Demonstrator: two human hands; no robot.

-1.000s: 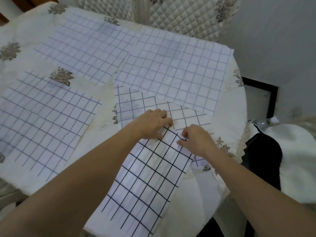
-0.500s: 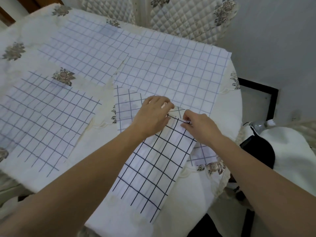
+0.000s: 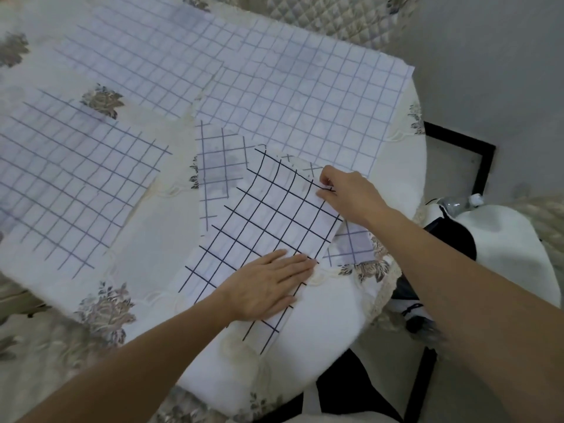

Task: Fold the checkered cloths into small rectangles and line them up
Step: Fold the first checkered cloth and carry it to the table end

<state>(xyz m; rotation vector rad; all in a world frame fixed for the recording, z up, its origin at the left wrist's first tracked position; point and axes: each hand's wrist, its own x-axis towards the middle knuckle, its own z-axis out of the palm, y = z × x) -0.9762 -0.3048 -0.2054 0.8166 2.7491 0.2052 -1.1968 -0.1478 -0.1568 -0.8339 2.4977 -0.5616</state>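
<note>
A white cloth with a dark grid (image 3: 268, 215) lies folded into a long strip, slanting across the near right of the table. My left hand (image 3: 268, 288) lies flat on its near end, fingers straight. At the strip's far right corner my right hand (image 3: 345, 190) pinches the edge of the cloth. Under the strip lies another checkered cloth (image 3: 215, 166), partly covered. Three more checkered cloths lie spread flat: one at the left (image 3: 70, 184), one at the far left (image 3: 137, 56), one at the far right (image 3: 305, 96).
The round table has a cream tablecloth with flower prints (image 3: 105, 312) and a lace rim. A quilted chair back (image 3: 329, 16) stands behind the table. To the right sit a white and black bag (image 3: 500, 239) with a plastic bottle (image 3: 460, 204).
My left hand has slid from the strip's far end down to its near end and now lies flat. My right hand stays at the far corner. The camera has moved closer.
</note>
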